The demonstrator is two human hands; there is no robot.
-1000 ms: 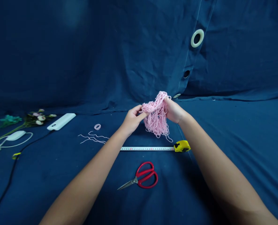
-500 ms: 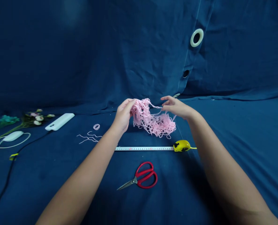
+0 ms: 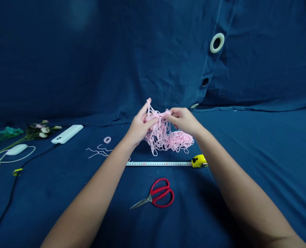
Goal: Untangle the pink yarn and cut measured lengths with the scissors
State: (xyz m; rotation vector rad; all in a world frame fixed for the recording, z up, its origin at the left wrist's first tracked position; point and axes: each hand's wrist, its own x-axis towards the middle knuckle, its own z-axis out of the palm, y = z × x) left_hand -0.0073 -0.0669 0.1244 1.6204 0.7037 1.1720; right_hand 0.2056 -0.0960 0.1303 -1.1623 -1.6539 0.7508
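Note:
A loose, tangled bundle of pink yarn (image 3: 158,134) hangs between my two hands, and its right part lies on the blue cloth. My left hand (image 3: 141,127) grips the bundle's upper left, with a strand looped over the raised index finger. On the other side, my right hand (image 3: 182,120) pinches yarn at the top, close to the left thumb. Just below the bundle, a tape measure (image 3: 199,161) lies with its white blade drawn out to the left. Red-handled scissors (image 3: 153,196) rest nearer to me, blades pointing left.
Left of my hands lie a small pink yarn ring (image 3: 107,140) and several cut strands (image 3: 98,152). Farther left are a white oblong device (image 3: 67,134), artificial flowers (image 3: 43,130), a white cable (image 3: 35,151) and a black cord (image 3: 12,191). A blue curtain (image 3: 142,51) hangs behind.
My right hand has moved left to the top of the bundle and now pinches yarn beside my left hand. My left index finger has risen with a strand over it.

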